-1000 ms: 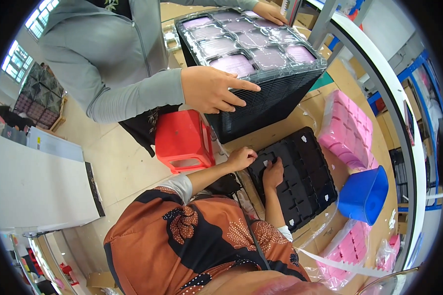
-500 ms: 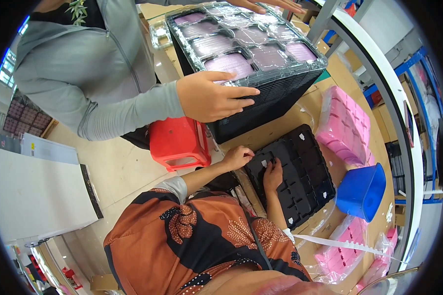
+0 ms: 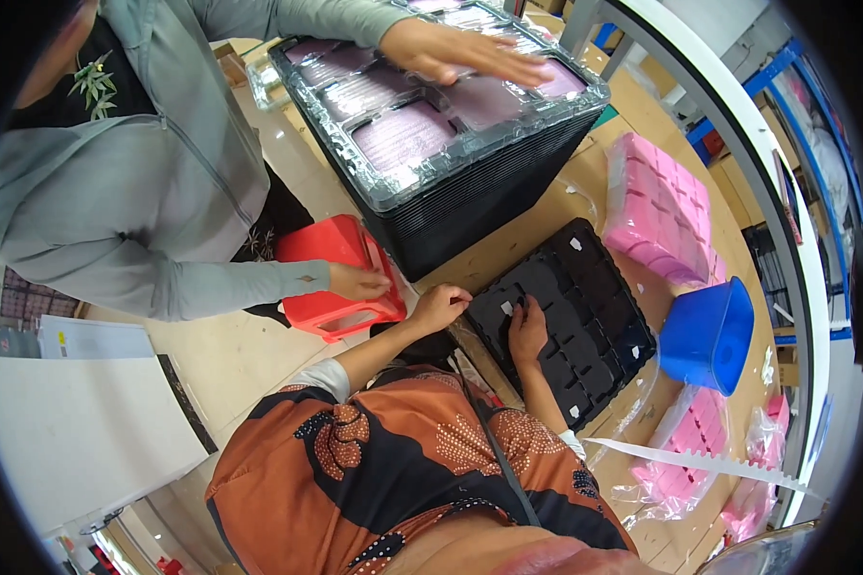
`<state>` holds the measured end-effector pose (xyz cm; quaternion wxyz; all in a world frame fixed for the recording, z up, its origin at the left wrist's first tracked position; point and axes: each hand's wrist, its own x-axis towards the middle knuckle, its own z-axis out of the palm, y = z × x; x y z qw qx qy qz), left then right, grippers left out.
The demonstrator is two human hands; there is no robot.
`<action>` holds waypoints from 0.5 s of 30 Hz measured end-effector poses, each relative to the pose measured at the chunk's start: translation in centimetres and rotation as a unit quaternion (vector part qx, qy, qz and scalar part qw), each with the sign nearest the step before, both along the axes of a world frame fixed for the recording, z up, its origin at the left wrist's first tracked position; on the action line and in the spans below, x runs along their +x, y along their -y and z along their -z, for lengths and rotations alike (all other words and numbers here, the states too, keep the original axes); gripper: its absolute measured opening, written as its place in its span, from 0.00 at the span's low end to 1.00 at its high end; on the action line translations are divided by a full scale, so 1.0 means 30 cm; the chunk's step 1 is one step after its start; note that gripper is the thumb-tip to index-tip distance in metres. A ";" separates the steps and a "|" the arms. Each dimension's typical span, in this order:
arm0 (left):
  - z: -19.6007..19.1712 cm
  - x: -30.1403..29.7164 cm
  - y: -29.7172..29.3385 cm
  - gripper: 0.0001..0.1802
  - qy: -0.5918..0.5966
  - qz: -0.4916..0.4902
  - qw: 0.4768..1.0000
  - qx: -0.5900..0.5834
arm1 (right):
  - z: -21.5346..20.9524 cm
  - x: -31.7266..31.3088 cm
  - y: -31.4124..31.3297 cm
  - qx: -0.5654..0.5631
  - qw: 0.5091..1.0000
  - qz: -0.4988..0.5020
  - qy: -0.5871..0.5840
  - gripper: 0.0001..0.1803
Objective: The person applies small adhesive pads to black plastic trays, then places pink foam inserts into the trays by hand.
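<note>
A black compartmented plastic tray [image 3: 585, 359] lies at an angle on the table in front of me, with several small white pieces, perhaps labels, on its corners and surface. At its left corner my left hand [image 3: 441, 309] is closed in a pinch; whatever its fingertips hold is too small to make out. Over the tray's left part, my right hand [image 3: 527, 335] has bent fingers drawn together beside a white piece [image 3: 506, 308]. What its fingertips grip, if anything, is hidden. The stack of black trays [image 3: 489, 177] beyond has purple contents showing under clear film on top.
Across the stack stands a co-worker in a grey jacket [image 3: 201, 192], one hand [image 3: 460, 53] above it. A red stool [image 3: 331, 249] stands left. On the right are pink blocks in clear wrap [image 3: 657, 206], a blue bin [image 3: 705, 335] and a white toothed strip [image 3: 690, 460].
The co-worker's nearer hand has left the stack's side and dropped beside the red stool; the other reaches farther over the top. My hands stay at the tray, while the view has shifted slightly.
</note>
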<state>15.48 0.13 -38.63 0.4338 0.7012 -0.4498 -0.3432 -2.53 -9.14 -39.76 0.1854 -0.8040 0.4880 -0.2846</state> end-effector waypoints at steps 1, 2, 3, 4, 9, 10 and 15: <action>0.002 0.003 -0.005 0.09 0.003 0.000 1.000 -0.006 | -0.003 -0.001 -0.002 0.010 1.000 -0.002 0.000 0.16; 0.004 0.006 -0.008 0.09 0.007 0.001 1.000 -0.013 | -0.004 -0.001 -0.003 0.020 1.000 -0.004 0.000 0.16; 0.007 0.008 -0.009 0.09 0.007 0.002 1.000 -0.013 | -0.004 0.001 -0.002 0.020 1.000 -0.002 0.001 0.16; 0.010 0.009 -0.013 0.09 0.002 0.001 1.000 -0.010 | -0.002 0.000 -0.003 0.017 1.000 -0.003 0.006 0.16; -0.007 0.012 -0.022 0.09 0.013 0.014 1.000 -0.004 | -0.007 -0.002 -0.003 0.003 1.000 -0.006 0.007 0.16; -0.004 0.012 -0.025 0.09 0.011 0.014 1.000 -0.004 | -0.010 0.000 -0.004 0.006 1.000 -0.006 0.002 0.16; 0.004 0.009 -0.040 0.09 0.007 0.007 1.000 -0.012 | -0.009 0.005 -0.008 0.010 1.000 -0.012 -0.002 0.16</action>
